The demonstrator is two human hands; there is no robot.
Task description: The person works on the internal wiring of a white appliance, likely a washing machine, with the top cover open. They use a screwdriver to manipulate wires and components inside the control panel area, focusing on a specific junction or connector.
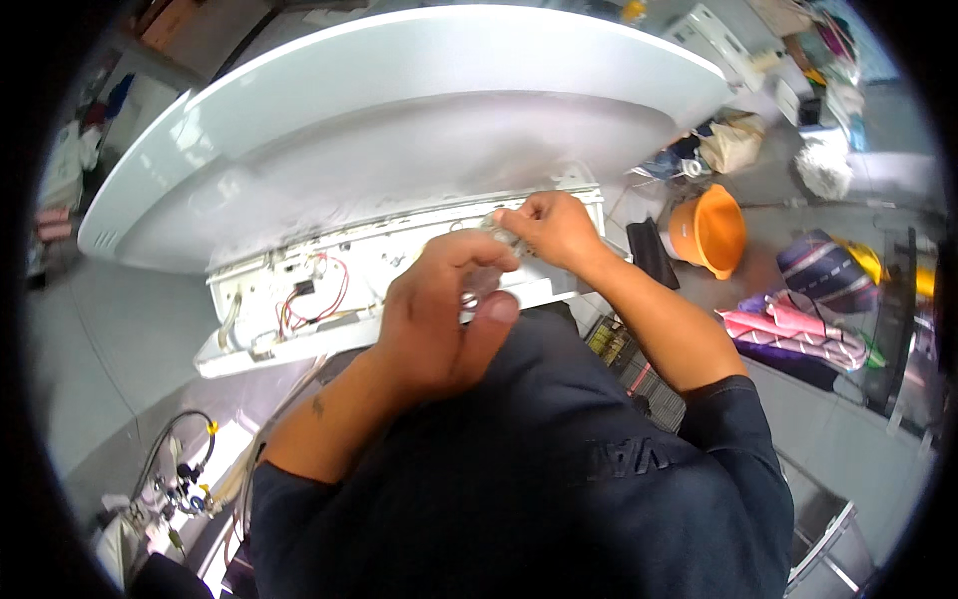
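In front of me lies a long white housing [371, 324], its inside exposed, with thin red and dark wires [324, 298] at its left part. My left hand [434, 314] is raised over the middle of it, fingers curled and thumb bent toward them. A small clear or shiny shape shows in the gap, too unclear to name. Farther right, my right hand [559, 232] pinches at the housing's inner side. A small pale thing at its fingertips is partly hidden behind the left hand's fingers.
A large curved white panel [449, 135] rises behind the housing. To the right stand an orange bucket [711, 232], a pile of pink cloth [793, 329] and a striped dark cloth [826, 272]. Hoses and fittings [185, 489] lie at lower left.
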